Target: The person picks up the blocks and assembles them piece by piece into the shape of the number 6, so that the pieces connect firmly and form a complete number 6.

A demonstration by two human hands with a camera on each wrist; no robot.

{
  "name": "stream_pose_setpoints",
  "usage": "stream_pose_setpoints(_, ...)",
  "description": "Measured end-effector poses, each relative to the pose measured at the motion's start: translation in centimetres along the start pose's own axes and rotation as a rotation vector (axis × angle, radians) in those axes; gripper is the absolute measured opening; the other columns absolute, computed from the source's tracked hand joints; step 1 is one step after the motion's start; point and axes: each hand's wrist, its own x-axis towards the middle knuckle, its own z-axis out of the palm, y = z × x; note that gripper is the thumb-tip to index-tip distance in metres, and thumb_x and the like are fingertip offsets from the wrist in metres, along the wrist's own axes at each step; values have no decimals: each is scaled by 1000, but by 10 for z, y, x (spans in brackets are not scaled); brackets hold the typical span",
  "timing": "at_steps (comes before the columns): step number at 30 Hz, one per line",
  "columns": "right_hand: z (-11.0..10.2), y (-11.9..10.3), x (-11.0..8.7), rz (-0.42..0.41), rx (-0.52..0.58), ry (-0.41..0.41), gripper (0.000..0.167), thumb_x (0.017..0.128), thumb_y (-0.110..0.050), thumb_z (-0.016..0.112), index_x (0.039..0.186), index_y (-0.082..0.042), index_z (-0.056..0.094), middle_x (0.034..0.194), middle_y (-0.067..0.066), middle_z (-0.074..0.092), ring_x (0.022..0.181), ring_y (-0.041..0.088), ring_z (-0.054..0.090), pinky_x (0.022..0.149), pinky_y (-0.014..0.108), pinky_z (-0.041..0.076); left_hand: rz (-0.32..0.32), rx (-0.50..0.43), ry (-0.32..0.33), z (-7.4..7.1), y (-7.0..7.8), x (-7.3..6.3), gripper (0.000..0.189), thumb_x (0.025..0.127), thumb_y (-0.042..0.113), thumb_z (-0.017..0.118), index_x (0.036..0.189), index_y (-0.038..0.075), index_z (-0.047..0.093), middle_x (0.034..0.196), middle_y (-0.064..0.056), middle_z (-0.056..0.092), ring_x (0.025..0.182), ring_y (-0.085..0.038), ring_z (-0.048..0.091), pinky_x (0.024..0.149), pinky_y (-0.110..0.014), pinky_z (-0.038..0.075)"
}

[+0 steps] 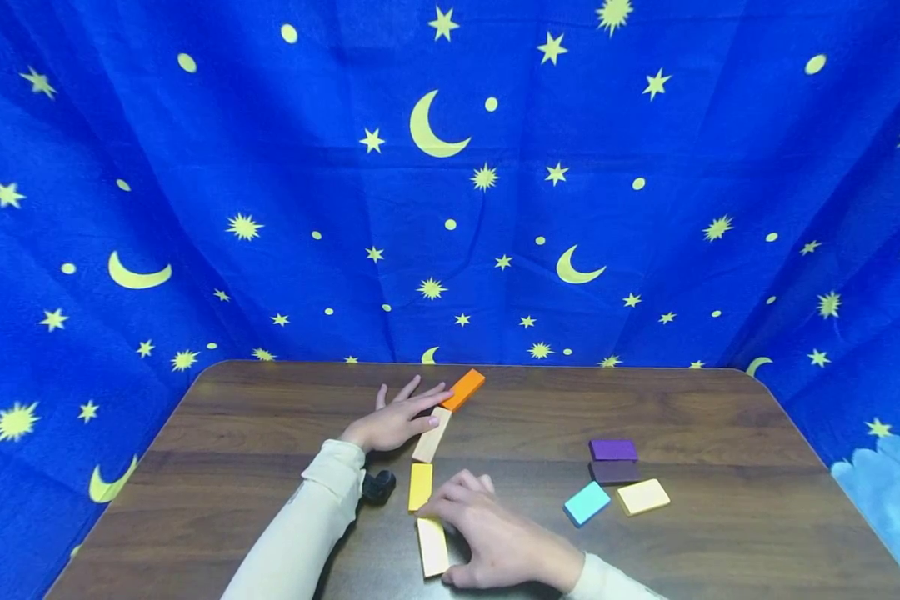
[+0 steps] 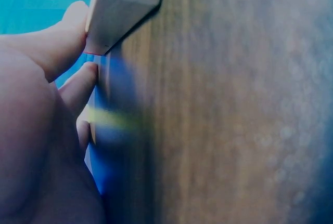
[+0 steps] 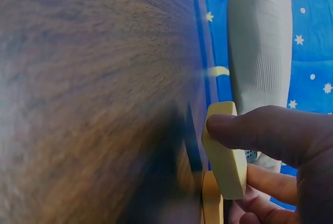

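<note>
Fingers of the right hand [image 1: 495, 533] span the pale yellow block [image 1: 432, 550] end to end

Block lies bottom centre of the head frame, just left of the right hand, at the lowest place in a bent line of pieces on the worktop [image 1: 540, 408]. Long axis roughly up and down the frame, lower end leaning a touch right. Thumb at the lower end, fingertips at the upper: a pinch about as wide as the block is long. Whether its underside sits flat, cannot tell.

Next above: the yellow block [image 1: 421, 487], long axis near upright, leaning slightly the other way. A fingertip covers part of the join; touching or apart, not clear. My reading: any shift turns on that join and the small angle between the two axes. Right hand is much the nearer.

Left hand [image 1: 393, 423] is farther up the line, fingers spread and mostly straight, thumb at the plain wood block [image 1: 430, 442], forefinger reaching the orange block [image 1: 467, 388]; no grip made out.
</note>
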Motion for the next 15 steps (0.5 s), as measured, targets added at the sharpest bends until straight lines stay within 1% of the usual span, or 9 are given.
stream_pose_setpoints(5, 1, -2, 2, -13, 4, -25, 65, 69, -29, 86, 129, -17, 66, 120, -11, 59, 114, 7, 44, 86, 24, 32, -7, -5, 3, 0, 0, 0, 52, 107, 43, 44, 157, 32, 37, 165, 3, 26, 154, -34, 0, 110, -71, -15)
stream_pose_setpoints(10, 2, -3, 5, -40, -18, -40, 65, 69, -27, 86, 129, -17, 66, 121, -10, 59, 115, 8, 44, 86, 23, 32, 9, -3, 2, 0, 0, 0, 52, 107, 43, 43, 157, 32, 36, 165, 3, 25, 154, -34, 0, 110, -72, -14)
stream_pose_setpoints(15, 4, -3, 6, -70, -44, -35, 66, 68, -28, 86, 130, -16, 66, 121, -9, 59, 115, 9, 44, 85, 22, 31, 21, -10, 5, 1, -1, -1, 52, 107, 42, 43, 157, 31, 36, 165, 3, 25, 154, -34, 0, 110, -72, -15)
